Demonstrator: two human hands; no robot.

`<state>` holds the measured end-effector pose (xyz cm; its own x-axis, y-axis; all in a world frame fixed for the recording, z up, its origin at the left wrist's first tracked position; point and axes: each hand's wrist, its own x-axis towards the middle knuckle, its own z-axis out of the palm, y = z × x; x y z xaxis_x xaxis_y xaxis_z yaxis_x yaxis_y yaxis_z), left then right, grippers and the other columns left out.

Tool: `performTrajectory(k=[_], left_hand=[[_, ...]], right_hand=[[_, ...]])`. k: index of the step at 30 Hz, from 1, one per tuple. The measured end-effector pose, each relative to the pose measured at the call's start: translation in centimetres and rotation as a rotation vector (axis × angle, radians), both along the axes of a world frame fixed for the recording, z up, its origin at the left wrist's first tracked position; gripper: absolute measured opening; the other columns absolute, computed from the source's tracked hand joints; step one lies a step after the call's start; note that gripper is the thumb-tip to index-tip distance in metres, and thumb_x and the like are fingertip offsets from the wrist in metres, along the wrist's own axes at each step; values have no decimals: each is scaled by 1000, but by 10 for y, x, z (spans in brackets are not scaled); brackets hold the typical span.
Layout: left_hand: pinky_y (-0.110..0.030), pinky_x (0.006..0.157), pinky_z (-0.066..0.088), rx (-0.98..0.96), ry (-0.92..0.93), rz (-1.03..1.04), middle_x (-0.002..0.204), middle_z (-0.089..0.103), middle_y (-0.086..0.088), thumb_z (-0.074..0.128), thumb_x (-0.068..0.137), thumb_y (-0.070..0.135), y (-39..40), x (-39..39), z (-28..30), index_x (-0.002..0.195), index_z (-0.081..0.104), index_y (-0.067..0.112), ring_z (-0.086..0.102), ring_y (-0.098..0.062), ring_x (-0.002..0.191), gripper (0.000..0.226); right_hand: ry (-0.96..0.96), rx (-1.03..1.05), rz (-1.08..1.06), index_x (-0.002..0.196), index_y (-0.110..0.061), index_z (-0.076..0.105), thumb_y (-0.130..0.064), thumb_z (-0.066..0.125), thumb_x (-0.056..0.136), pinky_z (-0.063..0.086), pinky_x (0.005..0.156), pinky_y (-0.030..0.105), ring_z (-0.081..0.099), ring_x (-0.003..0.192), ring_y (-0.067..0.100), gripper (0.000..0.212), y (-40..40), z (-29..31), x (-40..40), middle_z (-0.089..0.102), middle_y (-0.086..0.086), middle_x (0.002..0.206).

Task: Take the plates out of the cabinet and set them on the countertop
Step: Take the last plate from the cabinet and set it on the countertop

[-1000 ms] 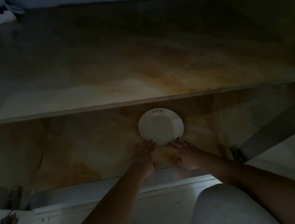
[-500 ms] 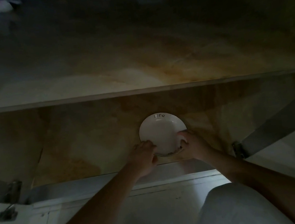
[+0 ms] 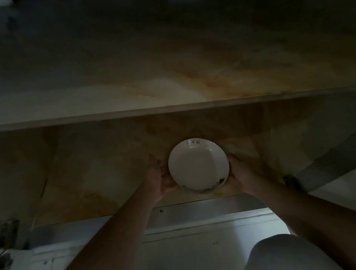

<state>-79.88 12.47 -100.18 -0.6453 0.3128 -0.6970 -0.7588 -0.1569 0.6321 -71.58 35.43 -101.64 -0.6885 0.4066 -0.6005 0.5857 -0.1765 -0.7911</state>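
One white plate (image 3: 198, 165), a shallow dish with a few dark letters on its far rim and dark marks along its near edge, was held between a person's two hands inside a dim lower cabinet. The left hand (image 3: 158, 179) cupped the plate's left edge, fingers curved under and around the rim, while the right hand (image 3: 240, 172) gripped the right edge in the same way. The plate appeared tilted toward the person and seemed to be lifted just off the cabinet floor (image 3: 99, 177), though the poor light made it hard to say whether its far edge was touching the surface. It sat below the cabinet shelf (image 3: 169, 108), near the front of the opening. Both bare forearms reached in from the bright floor outside, and hinges (image 3: 289, 179) marked the cabinet's open doors on either side.

By the look of it, the job was at an early stage for this plate: the grip was made, but the plate was not yet out of the cabinet and not yet on the bench, which was not in view. No other plates could be seen in the cabinet, on the shelf above or elsewhere, so it could not be told whether this was the first, the last or the only one. Carrying it clear of the shelf edge and setting it down remained to be done.
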Motion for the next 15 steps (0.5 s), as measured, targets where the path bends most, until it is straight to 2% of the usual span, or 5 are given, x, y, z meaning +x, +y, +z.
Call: performTrajectory(k=[2,4,6,12,15], left_hand=[[-47,65,53,5,-51,-9,118,62,-8,14,91,76,-5,0,-2,138,44,19,61,-26,89,80],[-48,61,55,-4,-90,-41,101,65,-7,13,88,80,-12,1,-7,111,59,17,63,-26,86,82],[-47,56,57,-9,-104,-71,101,66,-8,13,86,82,-18,4,-10,99,64,18,63,-27,89,82],[-57,72,57,-15,-103,-71,116,61,-14,19,88,79,-44,23,14,117,61,14,60,-28,101,82],[-54,74,53,-31,-117,-31,123,59,-18,18,91,77,-63,40,47,127,58,10,58,-32,109,86]], right_hand=[[22,-61,-23,112,-29,61,-52,53,92,53,66,27,59,100,15,32,0,2,1,64,-1,118],[-6,-107,-52,117,-19,63,-46,54,92,54,73,36,61,104,23,37,-1,2,0,66,5,116],[-41,-160,-60,112,-14,65,-39,53,95,53,72,39,63,100,27,33,-3,5,-1,69,9,110],[-105,-188,18,129,0,55,-28,46,98,55,74,45,60,102,34,43,-17,41,12,61,20,110],[-114,-136,81,125,-6,60,-30,44,98,56,74,44,62,101,27,39,-35,78,25,63,14,110]])
